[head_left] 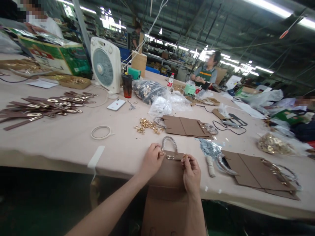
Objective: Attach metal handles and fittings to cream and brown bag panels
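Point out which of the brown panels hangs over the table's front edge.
The brown panel between the left hand and right hand; the rear panels and right-side panels lie wholly on the table.

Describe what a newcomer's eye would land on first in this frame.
Probably the left hand and right hand at the near edge of the table, on either side of a brown panel that drapes over that edge. Next might come the white fan standing upright toward the back left, and the pile of brown straps with gold-coloured fittings, nearer and further left.
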